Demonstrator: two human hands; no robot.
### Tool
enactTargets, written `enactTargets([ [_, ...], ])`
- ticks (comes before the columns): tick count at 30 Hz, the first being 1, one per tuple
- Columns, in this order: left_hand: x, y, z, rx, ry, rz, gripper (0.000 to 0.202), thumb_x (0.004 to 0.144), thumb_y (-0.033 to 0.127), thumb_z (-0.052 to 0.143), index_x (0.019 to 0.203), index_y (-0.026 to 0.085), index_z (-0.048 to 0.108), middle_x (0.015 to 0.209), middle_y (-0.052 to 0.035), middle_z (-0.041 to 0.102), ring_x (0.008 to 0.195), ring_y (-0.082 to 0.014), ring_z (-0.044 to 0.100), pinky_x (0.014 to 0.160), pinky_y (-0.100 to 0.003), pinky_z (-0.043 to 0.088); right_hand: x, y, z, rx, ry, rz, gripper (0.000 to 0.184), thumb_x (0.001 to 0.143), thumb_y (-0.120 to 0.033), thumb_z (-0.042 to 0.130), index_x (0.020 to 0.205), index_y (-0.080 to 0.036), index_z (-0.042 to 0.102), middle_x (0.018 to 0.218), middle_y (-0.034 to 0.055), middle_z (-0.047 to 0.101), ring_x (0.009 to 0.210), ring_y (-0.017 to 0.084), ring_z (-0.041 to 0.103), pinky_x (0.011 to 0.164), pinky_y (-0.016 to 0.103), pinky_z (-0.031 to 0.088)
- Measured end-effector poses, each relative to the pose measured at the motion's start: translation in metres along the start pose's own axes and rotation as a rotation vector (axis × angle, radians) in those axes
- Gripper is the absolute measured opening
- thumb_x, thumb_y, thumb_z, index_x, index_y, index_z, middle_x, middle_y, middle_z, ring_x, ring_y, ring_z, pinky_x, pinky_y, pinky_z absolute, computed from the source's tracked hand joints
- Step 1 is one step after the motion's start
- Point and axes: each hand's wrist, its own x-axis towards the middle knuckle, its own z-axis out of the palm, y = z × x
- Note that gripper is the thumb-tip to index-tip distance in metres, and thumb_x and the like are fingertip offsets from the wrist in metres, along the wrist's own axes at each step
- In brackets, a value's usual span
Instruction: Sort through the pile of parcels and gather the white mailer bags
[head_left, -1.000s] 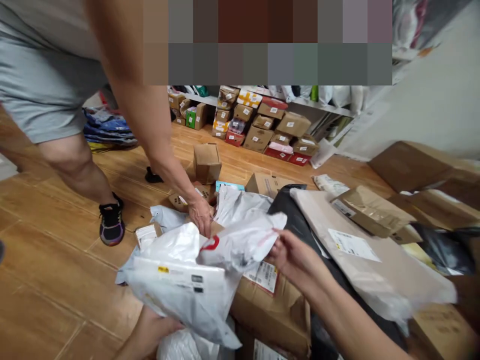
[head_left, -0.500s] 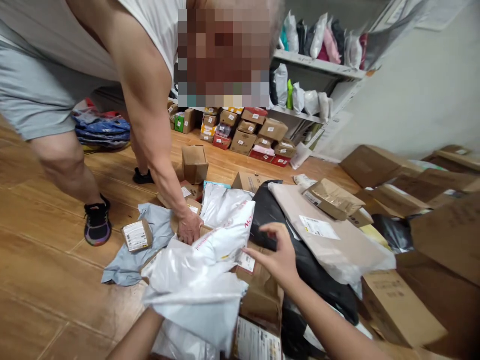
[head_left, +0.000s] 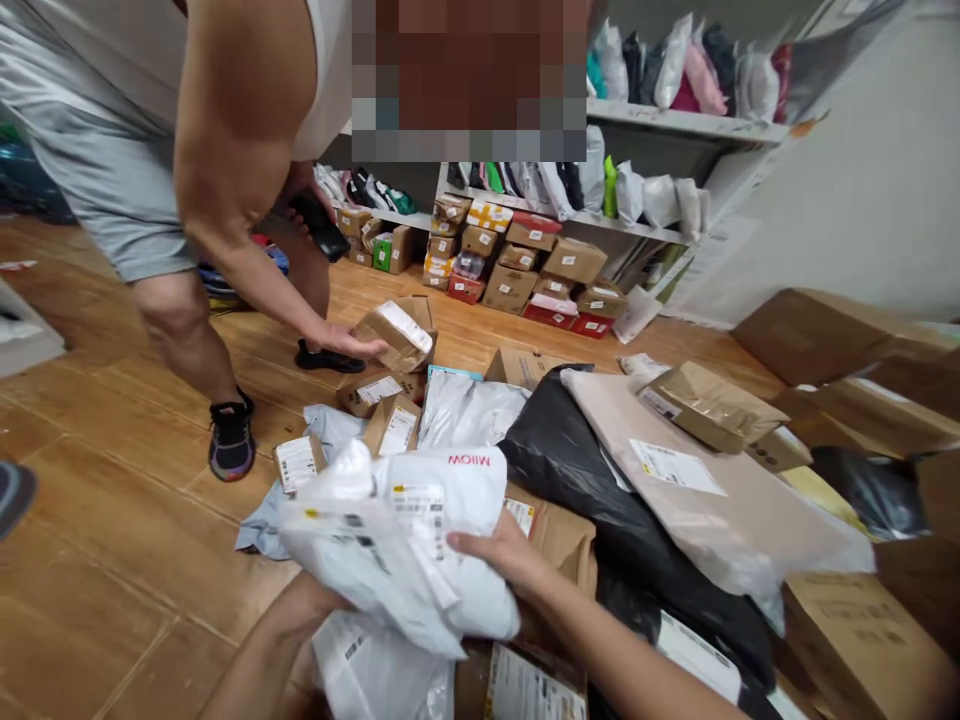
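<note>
Now, live from the parcel heap on the floor (head_left: 112, 560):

Right hand (head_left: 501, 552): laid on the near right edge of the white mailer bags (head_left: 397, 545), thumb on top, fingers curled under; gripping, not flat.

Left hand: mostly hidden under the same bags; only the left forearm (head_left: 277, 650) seen coming up from below. Open or closed: cannot tell.

White mailer bags: stacked and crumpled, lifted just above the pile, right in front of the camera; printed labels up, red lettering on the top one.

Key relation: long axis of the bundle running left to right, slightly tilted down to the right; bundle lying left of the right hand and above the left forearm. Right hand the nearer and clearer grip, at the right end.

Underneath: brown paper parcel (head_left: 559, 540) touching the right hand's far side, black poly bag (head_left: 570, 470) beyond it.

Co-worker: bent over across the pile, co-worker's hand (head_left: 341, 340) holding a small taped carton (head_left: 396, 335) clear of the heap, well apart from the bags.

Backdrop: shelf (head_left: 675, 122) with packets, boxes stacked beneath.
</note>
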Motion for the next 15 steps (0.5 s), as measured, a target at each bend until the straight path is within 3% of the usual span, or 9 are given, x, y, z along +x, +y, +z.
enactTargets([
  [3, -0.008, -0.003, 0.005, 0.109, -0.026, -0.089, 0.063, 0.039, 0.029, 0.095, 0.098, 0.021, 0.076, 0.107, -0.0112, 0.074, 0.107, -0.0373, 0.065, 0.103, -0.051, 0.045, -0.008, 0.017, 0.017, 0.008, -0.047, -0.020, 0.068, 0.056, -0.039, 0.085, 0.117, -0.020, 0.060, 0.122, 0.0126, 0.068, 0.112, 0.035, 0.062, 0.101, 0.053, 0.047],
  [6, -0.012, -0.011, 0.001, 0.007, 0.007, -0.148, 0.069, 0.037, 0.040, 0.095, 0.100, 0.018, 0.075, 0.105, -0.0127, 0.075, 0.107, -0.0394, 0.065, 0.102, -0.052, 0.046, -0.010, 0.031, 0.026, -0.038, -0.091, -0.033, 0.072, 0.055, -0.041, 0.086, 0.118, -0.019, 0.059, 0.122, 0.0131, 0.068, 0.114, 0.035, 0.061, 0.103, 0.053, 0.045],
  [9, -0.018, -0.032, -0.008, -0.075, 0.079, -0.143, 0.076, 0.031, 0.035, 0.095, 0.102, 0.016, 0.074, 0.101, -0.0137, 0.075, 0.107, -0.0416, 0.064, 0.100, -0.051, 0.048, -0.012, 0.042, 0.039, -0.108, -0.141, 0.011, 0.069, 0.059, -0.043, 0.084, 0.118, -0.018, 0.058, 0.121, 0.0137, 0.067, 0.113, 0.036, 0.061, 0.101, 0.053, 0.047],
  [12, -0.031, -0.061, -0.027, -0.208, 0.228, -0.114, 0.065, 0.037, 0.036, 0.092, 0.096, 0.018, 0.074, 0.094, -0.0117, 0.076, 0.109, -0.0407, 0.063, 0.099, -0.049, 0.049, -0.017, 0.043, 0.063, -0.200, -0.207, -0.006, 0.059, 0.074, -0.049, 0.072, 0.122, -0.017, 0.057, 0.123, 0.0139, 0.067, 0.113, 0.034, 0.061, 0.101, 0.051, 0.047],
  [15, -0.059, -0.087, -0.070, -0.259, 0.527, -0.136, 0.044, 0.032, 0.038, 0.089, 0.068, 0.022, 0.070, 0.072, -0.0057, 0.074, 0.099, -0.0396, 0.066, 0.090, -0.046, 0.053, -0.025, 0.028, 0.077, -0.408, -0.404, -0.126, 0.052, 0.091, -0.049, 0.052, 0.134, -0.020, 0.050, 0.137, 0.0125, 0.058, 0.126, 0.029, 0.053, 0.111, 0.047, 0.039],
])
